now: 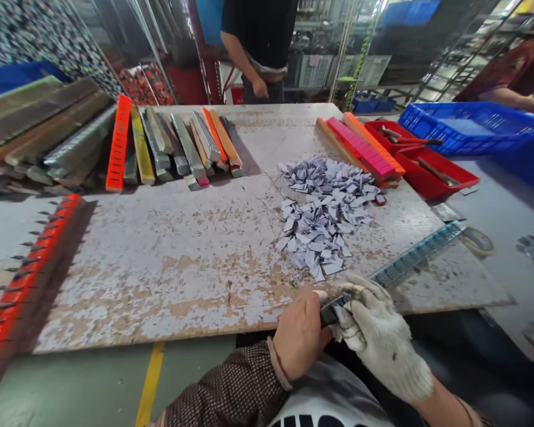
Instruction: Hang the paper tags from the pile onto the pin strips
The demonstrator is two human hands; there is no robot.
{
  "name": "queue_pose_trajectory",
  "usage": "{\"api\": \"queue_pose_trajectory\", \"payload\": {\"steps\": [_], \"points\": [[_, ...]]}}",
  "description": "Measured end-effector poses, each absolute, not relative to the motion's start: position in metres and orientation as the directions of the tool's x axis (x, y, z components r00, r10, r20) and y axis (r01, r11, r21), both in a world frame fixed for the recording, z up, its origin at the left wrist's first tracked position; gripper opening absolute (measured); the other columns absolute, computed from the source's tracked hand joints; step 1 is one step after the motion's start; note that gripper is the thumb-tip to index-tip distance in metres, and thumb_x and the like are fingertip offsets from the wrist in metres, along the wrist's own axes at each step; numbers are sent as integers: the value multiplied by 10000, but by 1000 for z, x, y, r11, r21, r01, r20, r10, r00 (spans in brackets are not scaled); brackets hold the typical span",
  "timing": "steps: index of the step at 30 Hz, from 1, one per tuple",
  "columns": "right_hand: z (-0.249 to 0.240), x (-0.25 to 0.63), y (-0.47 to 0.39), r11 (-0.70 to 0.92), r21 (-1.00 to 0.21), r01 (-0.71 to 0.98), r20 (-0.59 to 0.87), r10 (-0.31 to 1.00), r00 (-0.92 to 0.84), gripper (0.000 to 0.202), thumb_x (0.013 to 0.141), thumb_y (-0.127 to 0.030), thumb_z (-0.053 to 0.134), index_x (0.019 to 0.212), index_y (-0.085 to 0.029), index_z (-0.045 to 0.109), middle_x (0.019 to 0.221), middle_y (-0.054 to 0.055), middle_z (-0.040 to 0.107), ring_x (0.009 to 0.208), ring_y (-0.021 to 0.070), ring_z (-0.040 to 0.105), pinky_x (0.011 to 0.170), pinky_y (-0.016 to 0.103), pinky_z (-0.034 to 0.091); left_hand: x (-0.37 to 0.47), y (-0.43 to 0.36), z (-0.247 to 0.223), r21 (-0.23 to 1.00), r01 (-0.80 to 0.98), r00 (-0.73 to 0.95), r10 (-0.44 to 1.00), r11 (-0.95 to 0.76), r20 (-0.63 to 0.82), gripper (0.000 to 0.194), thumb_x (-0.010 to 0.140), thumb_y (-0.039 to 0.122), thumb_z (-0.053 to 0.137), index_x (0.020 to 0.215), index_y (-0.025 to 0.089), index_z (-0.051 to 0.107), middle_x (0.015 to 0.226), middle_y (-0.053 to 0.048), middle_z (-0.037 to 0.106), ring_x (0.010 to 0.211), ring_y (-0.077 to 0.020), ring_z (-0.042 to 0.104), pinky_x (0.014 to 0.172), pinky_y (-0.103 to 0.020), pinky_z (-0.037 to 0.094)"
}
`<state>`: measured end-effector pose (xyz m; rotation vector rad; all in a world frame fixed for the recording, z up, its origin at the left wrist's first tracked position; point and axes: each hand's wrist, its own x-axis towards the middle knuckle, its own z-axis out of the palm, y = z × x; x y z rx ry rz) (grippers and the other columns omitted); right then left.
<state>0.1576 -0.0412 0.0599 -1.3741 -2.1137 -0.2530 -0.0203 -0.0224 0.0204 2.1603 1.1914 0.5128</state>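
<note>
A long narrow bar [409, 258] with a shiny blue-green, segmented face slants from my hands up to the right across the table's front edge. My bare left hand [299, 333] is closed around its dark near end. In a white knit glove, my right hand [378, 335] wraps the bar just beyond, with its fingertips close to my left thumb. Whether a small piece sits between the fingers is hidden. Just past my hands lies a loose heap of small white-grey flat pieces [323, 222].
Bars in orange, yellow and grey [184, 142] lie at the back left, beside a stack [40, 130]. An orange bar with dark spikes [31, 261] stands at left. Red bins [438, 172], a blue crate [476, 127] and a tape roll [477, 240] are right. A person [260, 47] stands opposite.
</note>
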Motion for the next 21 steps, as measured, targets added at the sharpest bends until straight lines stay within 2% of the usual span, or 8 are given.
{"api": "queue_pose_trajectory", "payload": {"steps": [4,7,11,14,17,19,21], "points": [[66,147,-41,401,-56,914,508,800,-320,117,946,-133,548,952,-130,664,1106,170,687,1196,358,614,1047,590,506,-20,-25,13,691,546,525,836,-473,157,384,835,157,728,1110,192,463,1050,-91,642,967,-292,646,797,-431,574],[66,144,-39,398,-50,916,435,834,-338,206,945,-118,488,918,-119,693,1060,179,697,1159,364,626,1033,609,517,-20,-26,10,684,530,533,824,-502,192,359,825,129,726,1073,186,473,1031,-95,642,947,-292,644,789,-432,576],[55,151,-35,453,-119,884,416,831,-370,160,916,-117,528,882,-136,683,1093,177,689,1198,362,609,1073,623,497,-21,-26,13,680,523,573,802,-514,166,372,821,111,721,1116,152,499,1076,-126,652,989,-306,637,836,-456,578],[49,157,-32,500,-175,848,402,823,-402,120,905,-112,552,914,-158,663,1106,151,683,1232,340,594,1099,615,483,-30,-19,29,697,526,619,781,-487,79,406,803,78,696,1158,136,509,1134,-144,656,1053,-304,630,897,-444,564],[51,166,-31,556,-234,797,381,807,-451,46,921,-167,597,932,-193,634,1128,126,681,1280,331,570,1107,611,480,-46,-2,55,722,516,683,730,-461,-23,380,812,142,704,1147,158,526,1148,-126,671,1055,-280,640,915,-398,552],[56,174,-32,561,-289,776,400,807,-435,37,936,-229,615,907,-211,603,1185,134,667,1314,334,553,1070,574,524,-52,14,71,675,580,667,742,-456,-72,269,875,223,673,1105,177,541,1096,-105,683,1017,-271,649,894,-388,545],[61,184,-34,523,-358,773,434,827,-358,99,955,-260,591,863,-230,569,1196,140,661,1311,323,564,1014,515,570,-48,30,80,561,704,575,813,-436,-89,176,944,263,603,1090,182,547,1086,-105,677,1019,-282,648,887,-403,536]]}}
